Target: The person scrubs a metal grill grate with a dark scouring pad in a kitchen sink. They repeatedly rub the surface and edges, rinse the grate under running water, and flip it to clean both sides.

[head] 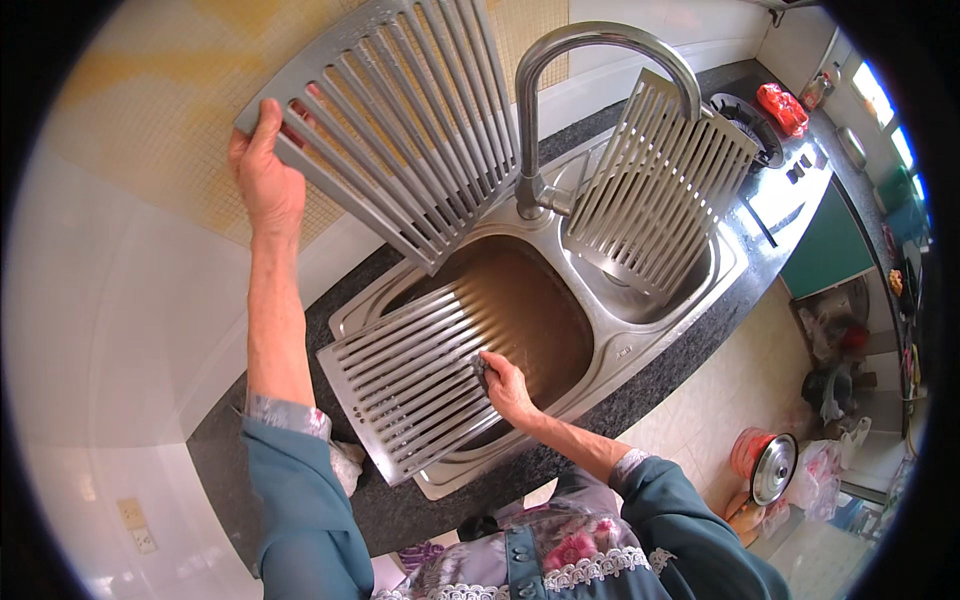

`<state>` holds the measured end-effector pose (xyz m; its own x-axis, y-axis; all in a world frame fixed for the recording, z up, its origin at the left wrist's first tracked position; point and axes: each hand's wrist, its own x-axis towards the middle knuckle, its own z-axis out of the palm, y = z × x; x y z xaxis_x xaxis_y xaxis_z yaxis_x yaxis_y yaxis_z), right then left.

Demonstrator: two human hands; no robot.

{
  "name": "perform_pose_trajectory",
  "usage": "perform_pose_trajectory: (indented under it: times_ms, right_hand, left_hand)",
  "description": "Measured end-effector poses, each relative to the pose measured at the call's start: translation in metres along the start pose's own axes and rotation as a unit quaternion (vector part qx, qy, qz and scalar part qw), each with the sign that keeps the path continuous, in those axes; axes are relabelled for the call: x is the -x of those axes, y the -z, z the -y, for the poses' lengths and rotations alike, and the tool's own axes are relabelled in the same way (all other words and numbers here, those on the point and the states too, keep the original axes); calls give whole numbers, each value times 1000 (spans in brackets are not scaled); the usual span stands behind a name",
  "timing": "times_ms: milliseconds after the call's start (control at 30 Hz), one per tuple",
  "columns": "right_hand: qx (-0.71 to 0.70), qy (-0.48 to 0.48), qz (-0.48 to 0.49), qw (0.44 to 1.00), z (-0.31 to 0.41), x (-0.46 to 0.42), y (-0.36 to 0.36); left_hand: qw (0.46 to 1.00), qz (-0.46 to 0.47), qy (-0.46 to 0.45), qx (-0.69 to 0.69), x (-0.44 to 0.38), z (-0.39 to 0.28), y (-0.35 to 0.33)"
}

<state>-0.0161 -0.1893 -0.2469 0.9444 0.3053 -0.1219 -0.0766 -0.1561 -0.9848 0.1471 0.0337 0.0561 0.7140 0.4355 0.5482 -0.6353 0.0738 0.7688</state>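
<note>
My left hand (267,169) grips the near left edge of a large slotted metal panel (420,127), held tilted up behind the left sink basin. With my right hand (511,386) I hold a dark scouring pad (481,369) against a second slotted metal panel (412,382). That panel slopes into the brown water (525,300) of the left basin, its far end under the surface. A third slotted metal panel (660,187) leans over the right basin behind the tap (600,34). My right fingers partly hide the pad.
The curved tap rises between the basins. A dark stone countertop (660,375) surrounds the steel sink. Farther right are a black burner part (750,127) and a red plastic bag (782,109). A crumpled cloth (346,465) lies by my left sleeve. A lidded pot (774,469) stands low at the right.
</note>
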Motion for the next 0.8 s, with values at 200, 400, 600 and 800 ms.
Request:
perform_pose_trajectory:
  times_ms: [200,400,600,800]
  right_hand:
    - [6,30,32,999,-10,13,12]
    - [0,20,58,998,4,14,27]
    - [-2,17,39,999,-16,7,27]
    - [-14,-25,40,999,-29,-4,29]
  left_hand:
    - [998,41,-10,40,-25,52,-17]
    - [999,25,0,36,-51,76,-24]
    - [978,-3,4,-208,-57,87,-31]
    - [840,0,85,-536,-27,80,7]
